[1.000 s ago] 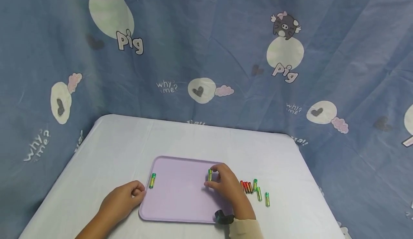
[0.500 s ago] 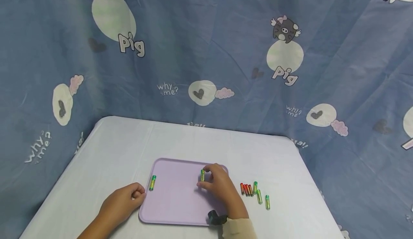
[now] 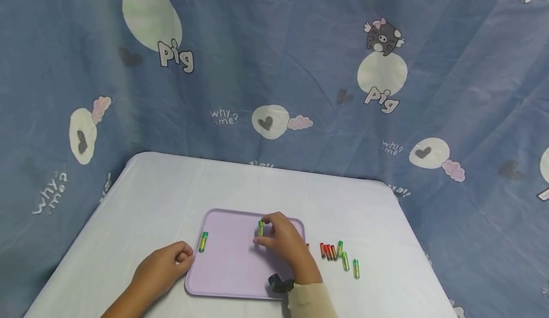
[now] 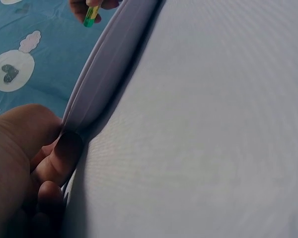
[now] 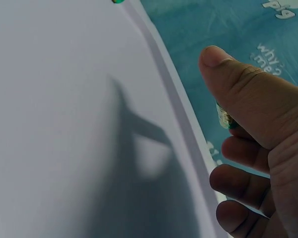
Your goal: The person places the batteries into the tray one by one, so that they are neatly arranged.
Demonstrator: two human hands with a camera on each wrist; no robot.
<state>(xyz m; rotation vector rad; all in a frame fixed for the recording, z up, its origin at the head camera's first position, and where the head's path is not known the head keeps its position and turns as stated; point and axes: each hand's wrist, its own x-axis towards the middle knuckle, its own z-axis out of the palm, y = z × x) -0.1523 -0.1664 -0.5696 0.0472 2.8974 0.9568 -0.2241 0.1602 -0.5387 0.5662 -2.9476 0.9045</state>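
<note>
My right hand [image 3: 285, 239] pinches a green-and-yellow battery [image 3: 260, 228] between thumb and fingers, raised above the lilac tray [image 3: 240, 270]. In the right wrist view the thumb hides most of that battery [image 5: 223, 116], and the hand's shadow falls on the tray. A second green-and-yellow battery [image 3: 203, 242] lies inside the tray along its left side. At the tray's left rim my left hand [image 3: 160, 270] holds the edge with curled fingers; the left wrist view has its thumb and fingers [image 4: 54, 163] against the rim.
Right of the tray, several red batteries [image 3: 328, 252] lie in a row on the white table [image 3: 386, 222]. Several green ones [image 3: 356, 269] are beside them. A red end [image 3: 307, 246] peeks out beside my right hand. Behind the table hangs a blue patterned curtain [image 3: 240, 70].
My right hand has moved left over the tray, carrying the green-and-yellow battery. The left hand has stayed at the tray's left rim.
</note>
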